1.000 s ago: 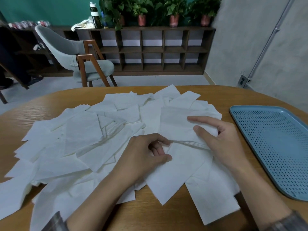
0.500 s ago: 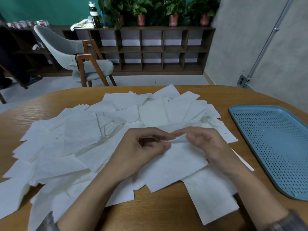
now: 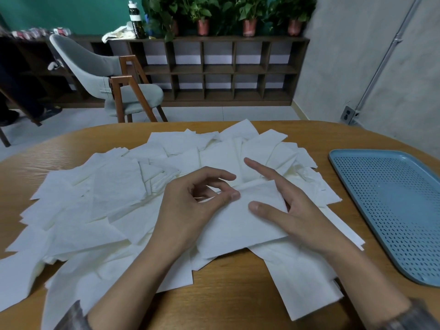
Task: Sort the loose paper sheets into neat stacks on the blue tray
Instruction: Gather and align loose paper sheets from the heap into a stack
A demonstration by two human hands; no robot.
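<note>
with the left hand (image 3: 190, 210) pinching the top sheet (image 3: 238, 225) and the right hand (image 3: 297, 215) holding it under its thumb, the thin paper could tear or drag neighbours off the pile (image 3: 107, 198) on the worktop (image 3: 226, 294), well apart from the blue tray (image 3: 392, 210).

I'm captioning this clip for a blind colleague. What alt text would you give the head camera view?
A person's right hand holds one paper sheet, thumb on top, above a loose pile of white sheets on a wooden table; the left hand, fingers curled, touches the sheet's edge. The blue perforated tray to the right shows no sheets.
</note>
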